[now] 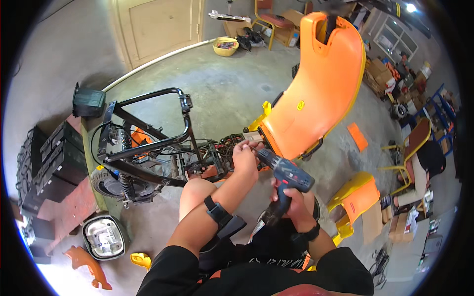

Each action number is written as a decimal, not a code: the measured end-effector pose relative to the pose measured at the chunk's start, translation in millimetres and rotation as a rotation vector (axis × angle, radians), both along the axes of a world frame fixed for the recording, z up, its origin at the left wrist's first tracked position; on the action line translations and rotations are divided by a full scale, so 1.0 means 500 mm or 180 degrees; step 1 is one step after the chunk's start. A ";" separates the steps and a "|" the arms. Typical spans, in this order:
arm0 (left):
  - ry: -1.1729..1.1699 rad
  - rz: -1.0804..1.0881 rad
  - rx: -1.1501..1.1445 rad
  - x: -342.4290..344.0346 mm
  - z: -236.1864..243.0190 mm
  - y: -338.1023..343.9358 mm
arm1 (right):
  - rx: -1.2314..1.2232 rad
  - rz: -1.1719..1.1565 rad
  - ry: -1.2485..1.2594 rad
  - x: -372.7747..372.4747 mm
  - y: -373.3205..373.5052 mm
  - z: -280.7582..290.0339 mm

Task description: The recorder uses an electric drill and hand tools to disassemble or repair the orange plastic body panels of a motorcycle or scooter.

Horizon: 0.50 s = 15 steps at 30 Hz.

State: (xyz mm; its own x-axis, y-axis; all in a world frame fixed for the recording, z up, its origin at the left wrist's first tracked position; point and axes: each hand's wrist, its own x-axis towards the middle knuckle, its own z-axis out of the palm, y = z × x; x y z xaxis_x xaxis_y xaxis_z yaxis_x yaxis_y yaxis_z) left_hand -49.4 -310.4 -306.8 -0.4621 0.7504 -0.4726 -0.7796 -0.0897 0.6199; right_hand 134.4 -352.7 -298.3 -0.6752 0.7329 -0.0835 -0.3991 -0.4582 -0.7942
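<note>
Right hand (291, 197) gripping blue cordless drill (285, 178) tight beside glossy curved orange panel (321, 84), left hand (245, 155) pinching something hidden at drill tip

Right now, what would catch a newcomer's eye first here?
The big glossy orange plastic body panel stands up at upper right. Just below it, the right hand grips a dark blue cordless drill, while the left hand touches the stripped black tubular scooter frame at centre left.
</note>
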 end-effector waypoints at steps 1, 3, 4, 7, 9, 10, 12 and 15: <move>-0.0291 0.0157 0.0117 0.001 0.001 0.013 | -0.0150 0.0112 -0.0020 -0.006 0.007 -0.008; -0.0719 0.0420 0.0331 -0.002 0.000 0.035 | -0.0179 0.0498 0.0008 -0.013 0.020 -0.017; -0.0986 0.0466 0.0368 -0.010 0.000 0.044 | -0.0143 0.0458 -0.0097 -0.012 0.021 -0.017; -0.1486 0.0672 -0.0004 -0.028 -0.005 0.054 | 0.0217 0.0390 -0.0323 -0.026 0.021 -0.020; -0.1394 0.0617 -0.0018 -0.034 -0.005 0.054 | 0.0558 0.0428 -0.0550 -0.034 0.014 -0.017; -0.1520 0.0670 -0.0001 -0.036 -0.003 0.052 | 0.0710 0.0466 -0.0780 -0.037 0.011 -0.013; -0.1328 0.0473 0.0125 -0.039 0.003 0.044 | 0.1019 0.0580 -0.0894 -0.031 0.007 0.011; -0.1148 0.0141 0.0517 -0.053 0.022 0.020 | 0.2662 0.1368 -0.2634 -0.013 0.022 0.092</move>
State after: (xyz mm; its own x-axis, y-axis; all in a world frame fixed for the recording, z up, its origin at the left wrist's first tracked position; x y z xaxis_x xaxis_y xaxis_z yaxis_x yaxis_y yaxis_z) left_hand -76.1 -300.4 -295.6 -0.3219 0.8118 -0.4872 -0.9378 -0.2025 0.2821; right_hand 128.1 -341.8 -252.2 -0.8398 0.4997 -0.2122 0.4144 0.3375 -0.8452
